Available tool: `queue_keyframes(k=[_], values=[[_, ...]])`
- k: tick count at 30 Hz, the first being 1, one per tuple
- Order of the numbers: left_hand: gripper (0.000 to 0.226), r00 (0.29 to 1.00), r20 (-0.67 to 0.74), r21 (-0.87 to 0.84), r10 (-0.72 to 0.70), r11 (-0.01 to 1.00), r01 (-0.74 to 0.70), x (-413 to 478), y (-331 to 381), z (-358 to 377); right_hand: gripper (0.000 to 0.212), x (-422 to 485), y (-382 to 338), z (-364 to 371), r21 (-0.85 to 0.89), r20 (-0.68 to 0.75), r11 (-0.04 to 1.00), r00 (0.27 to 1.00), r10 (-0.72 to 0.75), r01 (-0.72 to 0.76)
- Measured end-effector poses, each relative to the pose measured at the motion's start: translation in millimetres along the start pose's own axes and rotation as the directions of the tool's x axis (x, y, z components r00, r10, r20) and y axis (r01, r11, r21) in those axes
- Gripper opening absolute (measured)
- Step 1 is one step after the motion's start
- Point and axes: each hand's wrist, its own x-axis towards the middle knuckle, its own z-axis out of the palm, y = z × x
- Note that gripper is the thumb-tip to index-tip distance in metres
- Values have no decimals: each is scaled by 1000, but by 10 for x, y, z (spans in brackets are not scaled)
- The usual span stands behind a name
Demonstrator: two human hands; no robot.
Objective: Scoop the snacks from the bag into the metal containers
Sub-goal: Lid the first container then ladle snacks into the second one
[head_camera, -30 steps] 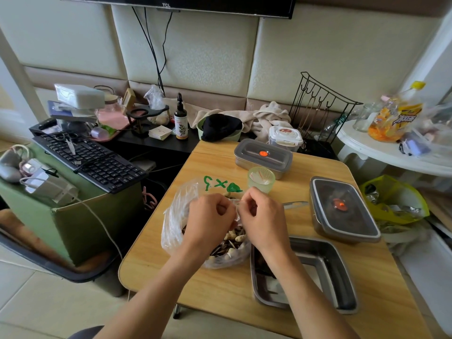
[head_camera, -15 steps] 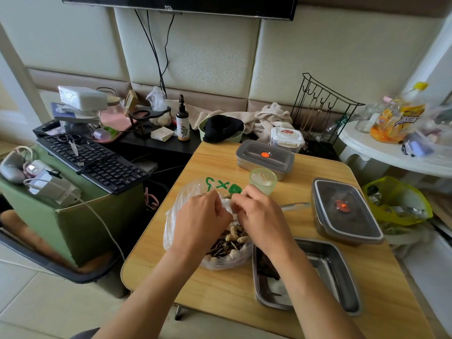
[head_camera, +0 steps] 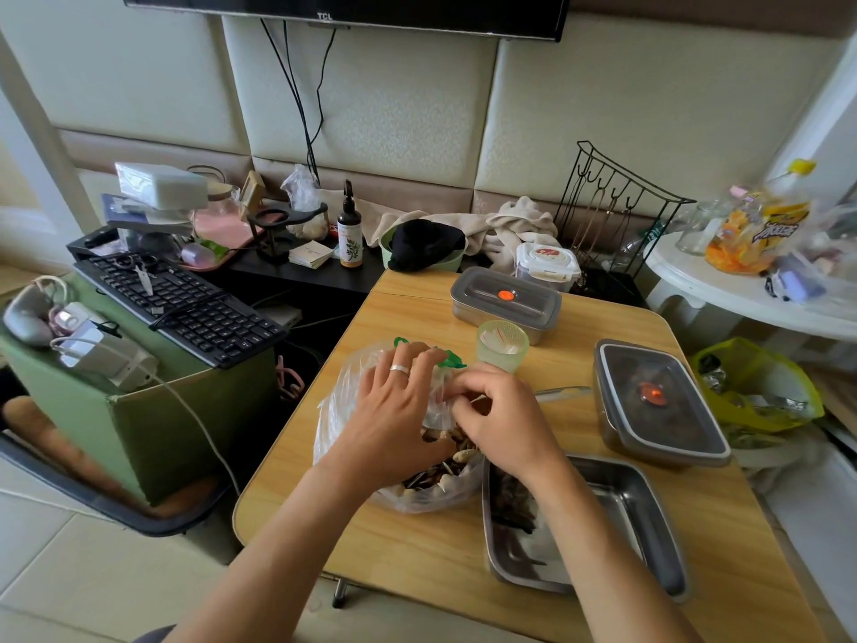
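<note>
Bag (head_camera: pixel 335 424) of seeds (head_camera: pixel 426 478) and peanuts (head_camera: pixel 465 454), clear, under flat left hand (head_camera: pixel 399 410), rim in pinch of right hand (head_camera: pixel 505 420)

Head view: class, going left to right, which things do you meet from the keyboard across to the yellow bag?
In order: keyboard → plastic snack bag → green cup → right-hand lidded metal container → yellow bag.

Wooden table (head_camera: pixel 417 540), as I viewed it remotely | near left: snack bag (head_camera: pixel 334 438) lay just beside open metal container (head_camera: pixel 649 517) | far edge: lidded metal container (head_camera: pixel 505 299) stood | right edge: second lidded container (head_camera: pixel 658 401) stood | between them: green cup (head_camera: pixel 502 346) stood upright, metal handle (head_camera: pixel 563 393) lay flat.
</note>
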Motion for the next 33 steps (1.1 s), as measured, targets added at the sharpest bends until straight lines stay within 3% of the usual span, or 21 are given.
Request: queue_keyframes(k=[2,6,10,13,17,19,21,24,28,33], values=[[81,1000,1,-13,8,1000,-8,14,-10,5,16,5,19,-18,22,30,1000,999,-23,22],[43,996,-87,1,8,1000,-8,48,6,-4,6,4,87,-1,43,50,999,999,6,-8],[42,995,-100,28,26,999,-24,20,28,45,18,-1,76,8,76,40,993,995,89,-92],[40,995,-100,11,22,1000,-21,19,52,38,15,-3,60,-12,102,73,985,988,134,-141],[29,993,-115,13,-10,1000,11,23,36,23,35,-25,31,-36,98,119,976,976,183,-195],[24,991,-124,-1,-47,999,47,27,32,20,30,-32,1,-73,108,156,968,965,209,-227],[23,988,-116,-28,-106,994,103,30,36,16,16,-23,-9,-156,138,96,949,958,271,-283],[25,975,-65,-103,-212,973,204,29,12,26,8,-21,117,-294,299,-88,834,857,509,-464],[22,959,-17,-171,-283,946,276,36,-9,9,12,-49,354,-399,543,-93,609,680,728,-578],[16,935,3,-197,-355,916,349,15,26,-51,18,-76,315,-511,710,-34,464,631,775,-531]])
